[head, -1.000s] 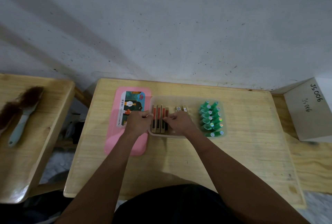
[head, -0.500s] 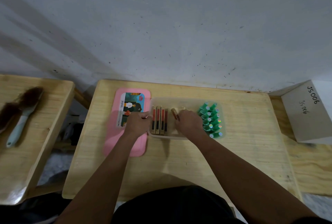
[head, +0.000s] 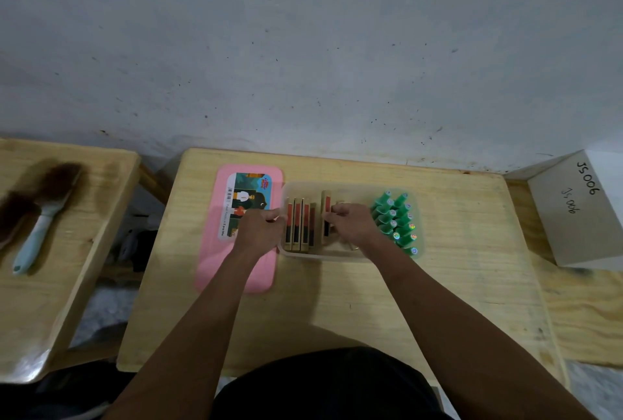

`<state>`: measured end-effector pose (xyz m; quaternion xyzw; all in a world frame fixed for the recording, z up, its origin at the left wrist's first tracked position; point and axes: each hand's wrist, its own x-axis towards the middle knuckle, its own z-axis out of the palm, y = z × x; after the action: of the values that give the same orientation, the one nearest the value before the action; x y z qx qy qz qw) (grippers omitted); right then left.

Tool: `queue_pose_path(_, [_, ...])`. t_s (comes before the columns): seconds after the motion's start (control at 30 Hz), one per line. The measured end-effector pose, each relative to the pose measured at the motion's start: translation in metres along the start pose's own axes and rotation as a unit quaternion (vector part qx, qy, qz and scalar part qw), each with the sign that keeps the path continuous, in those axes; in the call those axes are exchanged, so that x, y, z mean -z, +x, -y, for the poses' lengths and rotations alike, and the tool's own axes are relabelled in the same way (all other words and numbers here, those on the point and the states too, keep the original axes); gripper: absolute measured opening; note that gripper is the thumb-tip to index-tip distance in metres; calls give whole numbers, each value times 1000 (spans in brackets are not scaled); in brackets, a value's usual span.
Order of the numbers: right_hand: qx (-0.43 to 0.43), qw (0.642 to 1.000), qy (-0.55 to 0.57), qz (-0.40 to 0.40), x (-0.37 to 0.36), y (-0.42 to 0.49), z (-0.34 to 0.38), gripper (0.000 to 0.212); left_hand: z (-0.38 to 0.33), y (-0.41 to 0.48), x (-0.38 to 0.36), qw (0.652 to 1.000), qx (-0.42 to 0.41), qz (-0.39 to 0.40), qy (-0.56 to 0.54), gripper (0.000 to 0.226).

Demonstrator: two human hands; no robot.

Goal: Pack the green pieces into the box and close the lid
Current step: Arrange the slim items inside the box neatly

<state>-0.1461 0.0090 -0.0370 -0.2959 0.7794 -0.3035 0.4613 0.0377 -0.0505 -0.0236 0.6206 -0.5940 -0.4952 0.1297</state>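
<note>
Head view — one box [head: 337, 256], one lid [head: 236, 278], one stick [head: 327, 200] in right hand [head: 354, 227]

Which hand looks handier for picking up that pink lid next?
Probably the left hand: it sits at the left rim of the box, partly over the pink lid. The right hand is farther off, pinching a red-and-black piece.

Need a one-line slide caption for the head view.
Right hand holds a red-and-black piece inside the clear box, green pieces at its right end; left hand grips the rim; pink lid alongside.
</note>
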Motion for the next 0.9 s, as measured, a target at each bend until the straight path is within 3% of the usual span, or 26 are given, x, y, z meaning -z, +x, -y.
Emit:
queue_pose_path(0.2, [22, 998, -60, 1, -18, 3, 3, 24, -1, -2, 0, 1000, -2, -2, -7, 38])
queue_pose_path(0.4, [53, 987, -154, 4, -28, 5, 1, 26, -2, -1, -1, 1000, 4, -5, -8, 39])
queue_pose_path(0.77, [16, 994, -112, 0, -29, 7, -2, 19, -1, 0, -1, 1000, 7, 2, -12, 40])
queue_pose_path(0.9, [39, 991, -130, 5, -25, 1, 0, 21, -1, -1, 0, 1000, 11, 5, -13, 40])
